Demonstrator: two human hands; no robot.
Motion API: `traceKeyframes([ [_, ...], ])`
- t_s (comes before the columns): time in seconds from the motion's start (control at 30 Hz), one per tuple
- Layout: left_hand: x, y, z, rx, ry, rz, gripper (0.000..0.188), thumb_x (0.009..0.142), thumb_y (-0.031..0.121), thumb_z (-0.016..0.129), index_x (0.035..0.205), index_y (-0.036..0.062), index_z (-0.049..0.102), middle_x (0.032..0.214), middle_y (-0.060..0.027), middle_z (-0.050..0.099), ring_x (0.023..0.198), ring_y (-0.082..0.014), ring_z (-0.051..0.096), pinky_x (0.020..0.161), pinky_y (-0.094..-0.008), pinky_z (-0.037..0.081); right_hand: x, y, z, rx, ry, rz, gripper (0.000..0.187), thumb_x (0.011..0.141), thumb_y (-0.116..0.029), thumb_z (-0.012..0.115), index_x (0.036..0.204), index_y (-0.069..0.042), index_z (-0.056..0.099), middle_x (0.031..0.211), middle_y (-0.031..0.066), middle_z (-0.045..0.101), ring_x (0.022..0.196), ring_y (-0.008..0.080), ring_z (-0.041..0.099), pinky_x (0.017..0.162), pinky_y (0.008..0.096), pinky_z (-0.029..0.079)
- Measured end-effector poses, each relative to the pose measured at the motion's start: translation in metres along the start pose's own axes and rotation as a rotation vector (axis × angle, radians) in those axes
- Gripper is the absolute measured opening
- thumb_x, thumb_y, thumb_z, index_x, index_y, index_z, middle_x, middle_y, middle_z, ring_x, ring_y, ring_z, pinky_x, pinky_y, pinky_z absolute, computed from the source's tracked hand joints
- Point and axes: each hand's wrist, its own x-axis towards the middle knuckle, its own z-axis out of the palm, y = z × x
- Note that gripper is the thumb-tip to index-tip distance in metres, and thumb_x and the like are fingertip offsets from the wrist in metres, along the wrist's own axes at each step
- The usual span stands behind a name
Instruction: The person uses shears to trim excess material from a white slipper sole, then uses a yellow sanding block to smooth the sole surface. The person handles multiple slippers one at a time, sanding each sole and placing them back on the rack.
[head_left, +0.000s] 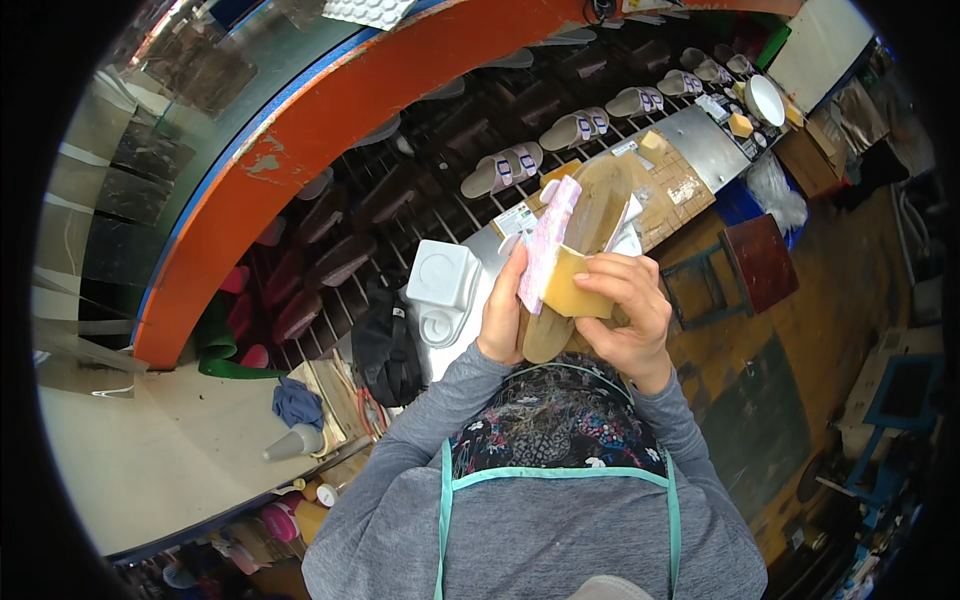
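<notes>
In front of my chest is a sandal with a brown footbed [603, 190] and a pink-and-white patterned strap [547, 240]. My left hand [503, 318] grips it from the left, fingers closed along the strap side. My right hand [632, 308] pinches a yellow sponge-like block [574, 287] between thumb and fingers. That block rests against the strap, over the lower part of the footbed. The fingertips behind the sandal are hidden.
Ahead, pale sandals [502, 170] line a rack beneath an orange curved frame [270, 150]. A white moulded container [443, 280] and a black bag [387, 345] lie left of the sandal. To the right stand a red-topped stool [760, 263] and a white bowl [765, 101].
</notes>
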Motion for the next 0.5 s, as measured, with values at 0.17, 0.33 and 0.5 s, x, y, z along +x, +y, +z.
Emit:
traceKeyframes([
  [0.17,0.016,0.001,0.019,0.073,-0.03,0.037,0.063,0.104,0.051,0.027,0.139,0.0019,0.045,0.128,-0.0166,0.058,0.113,-0.0253,0.061,0.098,-0.0392,0.049,-0.007,-0.003,-0.003,-0.003,0.017,0.005,0.045,0.06,-0.003,0.074,0.104,-0.011,0.07,0.106,0.0043,0.069,0.098,0.0221,0.066,0.087,0.0341,0.041],
  [0.33,0.034,0.001,0.026,0.042,-0.058,0.165,0.063,0.103,0.052,0.029,0.138,0.0027,0.045,0.128,-0.0142,0.059,0.11,-0.0241,0.062,0.095,-0.0377,0.05,-0.015,-0.011,-0.003,0.029,0.036,0.059,0.044,0.061,-0.004,0.078,0.104,-0.01,0.069,0.104,0.006,0.069,0.097,0.0215,0.066,0.085,0.0335,0.042],
  [0.5,0.045,-0.009,0.02,0.304,0.096,0.441,0.061,0.102,0.052,0.033,0.137,0.0044,0.045,0.121,-0.0111,0.061,0.105,-0.022,0.063,0.093,-0.0378,0.049,-0.024,-0.017,0.0,0.115,0.145,0.239,0.045,0.067,-0.006,0.084,0.108,-0.001,0.065,0.101,0.0127,0.068,0.094,0.0226,0.065,0.085,0.0325,0.049],
])
